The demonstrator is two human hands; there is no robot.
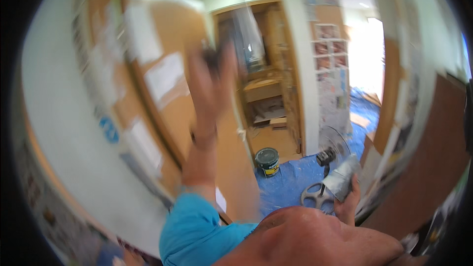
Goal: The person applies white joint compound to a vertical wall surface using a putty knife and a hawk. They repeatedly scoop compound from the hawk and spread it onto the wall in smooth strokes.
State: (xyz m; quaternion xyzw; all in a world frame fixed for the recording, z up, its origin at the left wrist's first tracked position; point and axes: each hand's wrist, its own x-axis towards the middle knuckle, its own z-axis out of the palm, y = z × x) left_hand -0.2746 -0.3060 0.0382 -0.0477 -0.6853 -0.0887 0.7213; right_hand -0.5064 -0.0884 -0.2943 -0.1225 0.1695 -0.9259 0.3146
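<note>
My left hand [212,81] is raised in front of the brown door with its arm stretched up, and motion smears it. A dark thing [213,60] shows between its thumb and fingers, too blurred to name. Low on the right, my right hand [349,204] is wrapped round a grey, smudged cylindrical container [341,180]. The container is tilted, and what is inside it cannot be seen. Sheets of white paper [165,75] are stuck on the brown door [231,167] beside my left arm.
A dark-lidded bucket [267,160] stands on the blue plastic sheeting [286,182] by a doorway. Behind my right hand is a standing fan [327,156] with a round base. Past the wooden door frame [290,69] are shelves [266,91]. Papered walls close in at both sides.
</note>
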